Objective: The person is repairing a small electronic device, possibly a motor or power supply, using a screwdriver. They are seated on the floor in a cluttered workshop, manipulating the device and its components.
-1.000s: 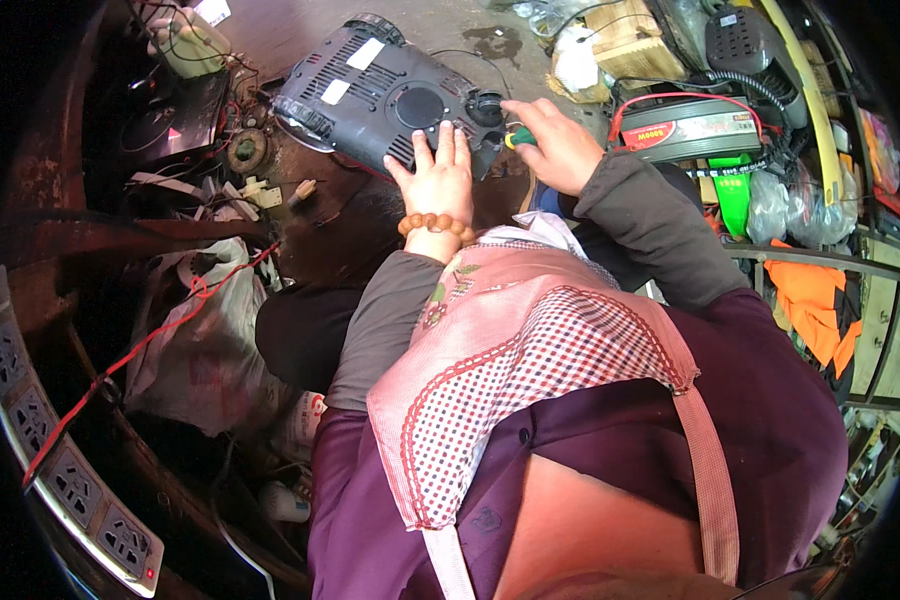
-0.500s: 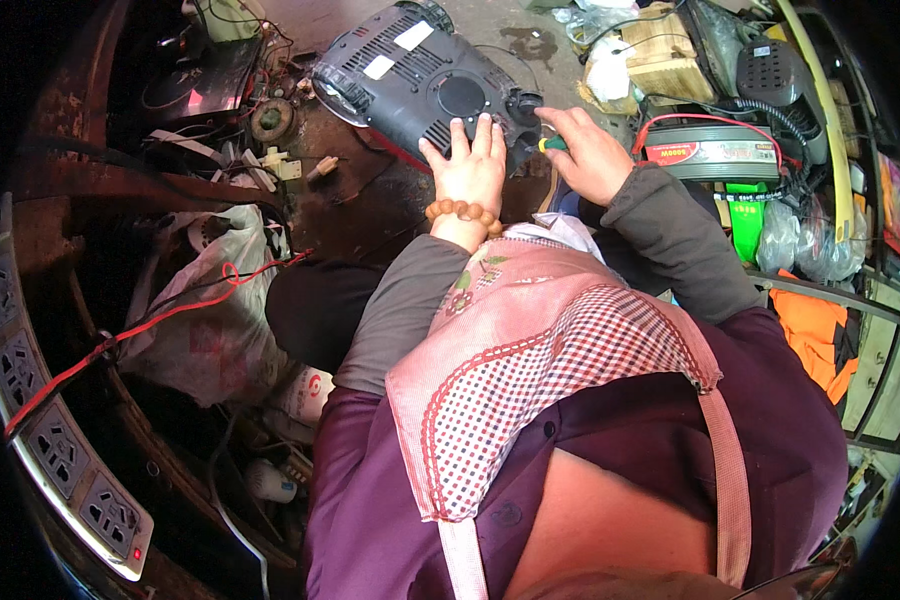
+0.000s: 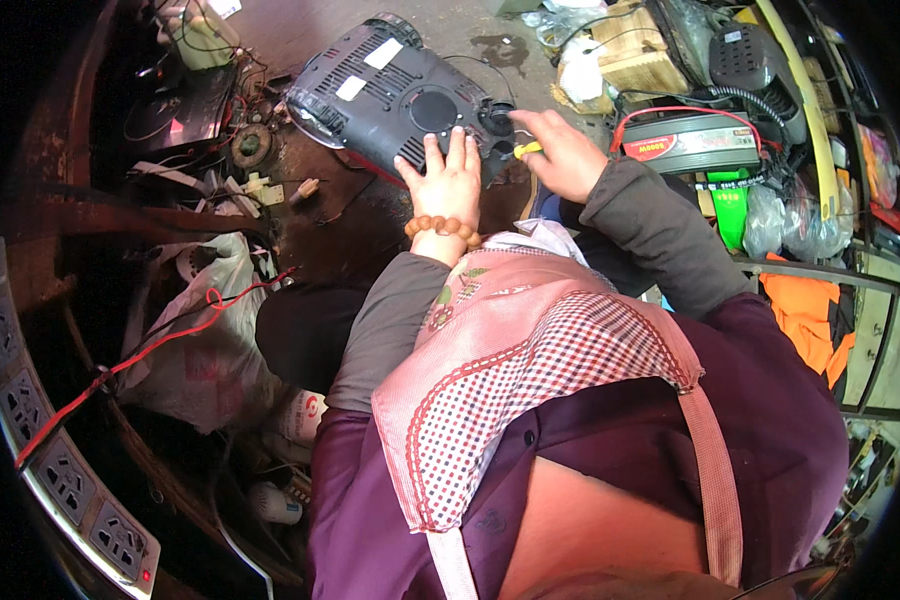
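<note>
A black plastic appliance (image 3: 390, 95) with vents, a round cover and two pale labels lies underside-up at the top middle. My left hand (image 3: 442, 180) rests on its near side with fingers spread flat, a beaded bracelet at the wrist. My right hand (image 3: 565, 155) holds a small screwdriver (image 3: 528, 149), its yellow handle showing between the fingers, at the appliance's right end beside a black round fitting (image 3: 498, 118). Where the screwdriver's tip meets the appliance is too small to tell.
A power inverter (image 3: 685, 142) with red cable, wood blocks (image 3: 640, 60) and plastic bags (image 3: 810, 215) crowd the right. Loose wires and parts surround a metal ring (image 3: 251, 145) on the left. A socket strip (image 3: 70, 480) and red wire run along the lower left, near a white bag (image 3: 185, 370).
My right fingers have shifted around the screwdriver handle, which shows more yellow where it showed green. My left hand stays on the appliance; the whole view has moved slightly.
</note>
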Motion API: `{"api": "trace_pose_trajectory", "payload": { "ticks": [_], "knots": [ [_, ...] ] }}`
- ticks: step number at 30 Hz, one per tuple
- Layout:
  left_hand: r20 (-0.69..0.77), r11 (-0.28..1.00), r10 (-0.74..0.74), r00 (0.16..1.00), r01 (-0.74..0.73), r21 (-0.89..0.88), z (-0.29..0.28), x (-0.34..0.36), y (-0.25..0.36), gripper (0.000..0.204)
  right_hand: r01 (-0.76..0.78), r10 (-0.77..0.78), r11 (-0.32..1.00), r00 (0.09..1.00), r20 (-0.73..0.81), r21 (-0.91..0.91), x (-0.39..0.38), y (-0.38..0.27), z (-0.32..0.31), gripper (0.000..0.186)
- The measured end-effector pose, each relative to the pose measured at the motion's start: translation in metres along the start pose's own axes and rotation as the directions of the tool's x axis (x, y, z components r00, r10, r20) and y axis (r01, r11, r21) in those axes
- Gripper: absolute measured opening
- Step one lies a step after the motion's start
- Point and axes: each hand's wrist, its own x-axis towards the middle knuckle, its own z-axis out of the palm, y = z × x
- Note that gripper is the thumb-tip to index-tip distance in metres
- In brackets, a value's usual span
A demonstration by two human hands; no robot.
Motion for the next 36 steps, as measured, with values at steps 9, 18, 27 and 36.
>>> {"api": "trace_pose_trajectory", "payload": {
  "ticks": [9, 18, 27, 36],
  "knots": [
    [-0.014, 0.999, -0.015, 1.0, 0.015, 0.036, 0.009, 0.003, 0.001, 0.083, -0.075, 0.081, 0.996, 0.988, 0.13, -0.048, 0.002, -0.008, -0.005, 0.045],
    [-0.025, 1.0, 0.009, 1.0, -0.009, 0.002, -0.002, 0.0, 0.003, 0.061, 0.032, -0.033, 0.998, 0.999, -0.012, -0.046, 0.006, 0.011, 0.007, 0.046],
    [-0.009, 1.0, -0.008, 1.0, 0.008, 0.025, 0.006, 0.001, 0.002, 0.065, -0.071, 0.082, 0.993, 0.99, 0.115, -0.096, 0.007, -0.009, -0.001, 0.05],
    [0.0, 0.999, -0.016, 1.0, 0.016, 0.041, 0.003, 0.001, 0.005, 0.066, 0.058, -0.056, 0.987, 0.998, 0.022, -0.149, 0.005, 0.003, 0.011, 0.046]
  ]
}}
